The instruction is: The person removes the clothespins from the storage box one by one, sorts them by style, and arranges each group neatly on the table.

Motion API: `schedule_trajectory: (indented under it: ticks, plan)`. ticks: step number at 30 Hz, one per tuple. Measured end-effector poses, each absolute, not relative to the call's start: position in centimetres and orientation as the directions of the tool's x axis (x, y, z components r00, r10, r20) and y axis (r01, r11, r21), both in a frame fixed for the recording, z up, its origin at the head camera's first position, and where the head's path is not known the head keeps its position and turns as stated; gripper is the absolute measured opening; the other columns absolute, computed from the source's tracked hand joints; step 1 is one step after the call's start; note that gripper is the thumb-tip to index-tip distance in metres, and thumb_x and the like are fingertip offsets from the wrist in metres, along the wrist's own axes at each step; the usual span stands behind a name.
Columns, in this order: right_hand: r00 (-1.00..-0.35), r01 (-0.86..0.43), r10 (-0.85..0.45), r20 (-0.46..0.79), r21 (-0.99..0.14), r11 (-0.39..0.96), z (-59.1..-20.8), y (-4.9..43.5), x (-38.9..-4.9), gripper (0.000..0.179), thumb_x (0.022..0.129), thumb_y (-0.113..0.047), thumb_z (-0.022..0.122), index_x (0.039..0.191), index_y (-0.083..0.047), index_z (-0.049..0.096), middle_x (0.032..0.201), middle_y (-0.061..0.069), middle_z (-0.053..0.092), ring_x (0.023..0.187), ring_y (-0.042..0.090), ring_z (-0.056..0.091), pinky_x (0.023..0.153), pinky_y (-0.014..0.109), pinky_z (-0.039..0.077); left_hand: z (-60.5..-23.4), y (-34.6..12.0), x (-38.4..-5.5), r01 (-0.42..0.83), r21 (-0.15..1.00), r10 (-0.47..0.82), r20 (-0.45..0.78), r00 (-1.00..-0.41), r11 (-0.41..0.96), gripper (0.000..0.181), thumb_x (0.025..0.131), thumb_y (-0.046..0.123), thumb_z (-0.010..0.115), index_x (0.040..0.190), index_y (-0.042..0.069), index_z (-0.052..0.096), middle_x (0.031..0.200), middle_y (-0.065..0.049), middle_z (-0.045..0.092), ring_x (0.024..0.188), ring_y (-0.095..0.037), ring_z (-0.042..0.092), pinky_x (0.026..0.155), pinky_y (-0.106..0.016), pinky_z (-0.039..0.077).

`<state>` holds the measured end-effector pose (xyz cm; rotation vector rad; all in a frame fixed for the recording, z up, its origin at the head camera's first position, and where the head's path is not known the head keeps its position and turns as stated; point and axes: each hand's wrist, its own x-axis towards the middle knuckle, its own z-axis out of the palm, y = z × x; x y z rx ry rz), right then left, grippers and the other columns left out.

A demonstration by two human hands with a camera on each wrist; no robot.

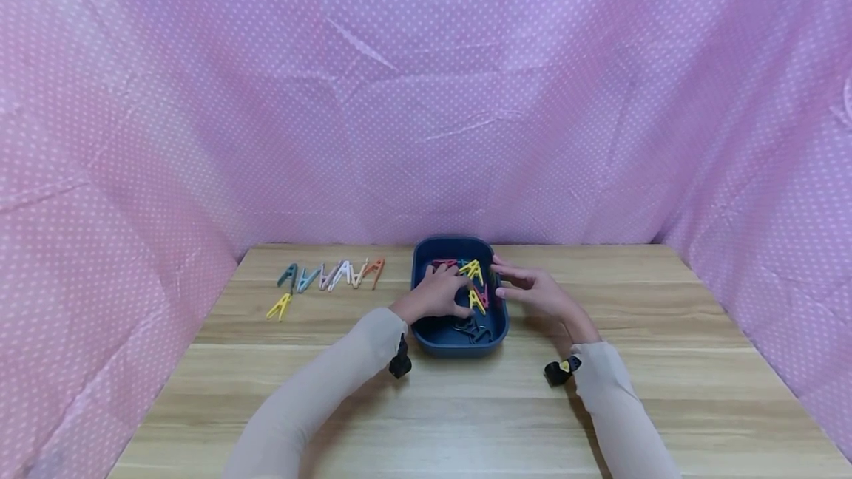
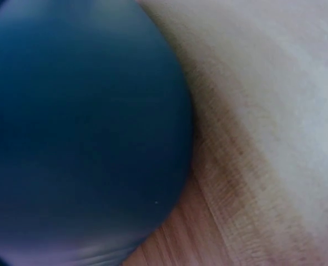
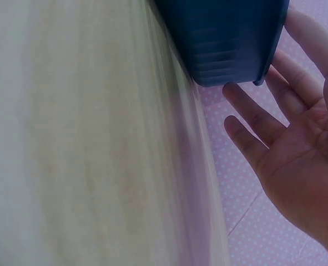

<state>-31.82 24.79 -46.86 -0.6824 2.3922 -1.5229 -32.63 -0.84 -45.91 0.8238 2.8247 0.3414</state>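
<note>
A dark blue plastic bin (image 1: 459, 351) stands near the table's far edge with plastic clothespins inside. My left hand (image 1: 435, 294) reaches over its left rim, fingers and thumb spread above the pins. Right of that hand lie a yellow clothespin (image 1: 476, 302) and a red clothespin (image 1: 484, 294); another yellow clothespin (image 1: 471, 270) is behind them. Dark clothespins (image 1: 475, 332) lie at the near end. At the bin's right side, my right hand (image 1: 538, 293) has its fingers extended against the rim and wall. The right wrist view shows those fingers (image 3: 255, 116) beside the bin wall.
Left of the bin, several clothespins form a zigzag row, from a dark teal clothespin (image 1: 288, 274) to an orange clothespin (image 1: 376, 270). A yellow clothespin (image 1: 279, 307) lies just in front of the row's left end. Pink dotted cloth (image 1: 426, 131) hangs behind the wooden table (image 1: 466, 420).
</note>
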Motion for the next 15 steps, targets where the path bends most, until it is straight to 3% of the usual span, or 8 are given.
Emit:
schedule_trajectory:
  ticks: [15]
  plan:
    - [-0.865, -0.259, -0.500, 0.055, -0.901, 0.348, -46.83, 24.83, -31.82, 0.056, 0.097, -0.028, 0.070, 0.148, -0.011, 0.054, 0.165, 0.002, 0.034, 0.150, 0.039, 0.036, 0.120, 0.054, 0.028, -45.81, -0.70, -32.70, 0.496, 0.196, 0.519, -0.090, -0.850, 0.846, 0.059, 0.090, 0.052, 0.072, 0.138, 0.021, 0.063, 0.149, -0.010, 0.054, 0.143, -0.031, 0.041, 0.118, -0.059, 0.028]
